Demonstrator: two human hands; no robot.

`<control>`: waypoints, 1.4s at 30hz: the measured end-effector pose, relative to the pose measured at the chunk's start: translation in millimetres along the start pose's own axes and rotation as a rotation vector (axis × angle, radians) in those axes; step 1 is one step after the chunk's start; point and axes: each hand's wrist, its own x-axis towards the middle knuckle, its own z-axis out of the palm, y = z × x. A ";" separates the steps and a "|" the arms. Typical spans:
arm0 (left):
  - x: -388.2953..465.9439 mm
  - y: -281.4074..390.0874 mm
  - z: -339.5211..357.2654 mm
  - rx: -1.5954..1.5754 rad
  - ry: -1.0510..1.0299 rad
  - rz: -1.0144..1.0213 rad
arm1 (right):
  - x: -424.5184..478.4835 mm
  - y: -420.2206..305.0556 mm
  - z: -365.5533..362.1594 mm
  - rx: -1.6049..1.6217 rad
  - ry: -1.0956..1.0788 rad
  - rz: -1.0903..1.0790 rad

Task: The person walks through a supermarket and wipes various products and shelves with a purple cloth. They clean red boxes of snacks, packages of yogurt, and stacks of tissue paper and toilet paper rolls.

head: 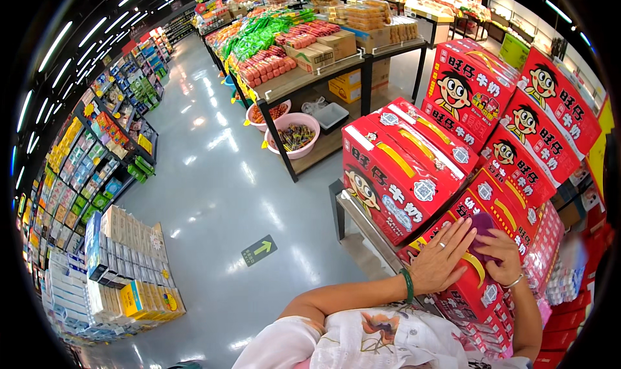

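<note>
My right hand (504,258), with a silver bangle at its wrist, grips a crumpled purple cloth (481,227). The cloth rests over the top of a red milk gift carton (473,291) that has a yellow carry handle (474,268). Flat across the same stack lies my left hand (442,253), wearing a ring and a green bangle. Its fingers are stretched out and their tips meet the cloth's edge. Ahead of both hands stand more red milk cartons (407,170) printed with a cartoon child.
Further red cartons (473,87) rise behind and to the right. A wooden-topped display table (315,75) carries packaged sausages, with pink basins (293,133) on its lower shelf. Left across the grey aisle floor (218,213) are stacked tissue packs (131,257) and shelving (121,126).
</note>
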 end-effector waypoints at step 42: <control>40.2 -262.7 -146.4 -0.554 0.455 -0.458 | 346.2 -47.8 96.2 -0.105 -0.025 -0.363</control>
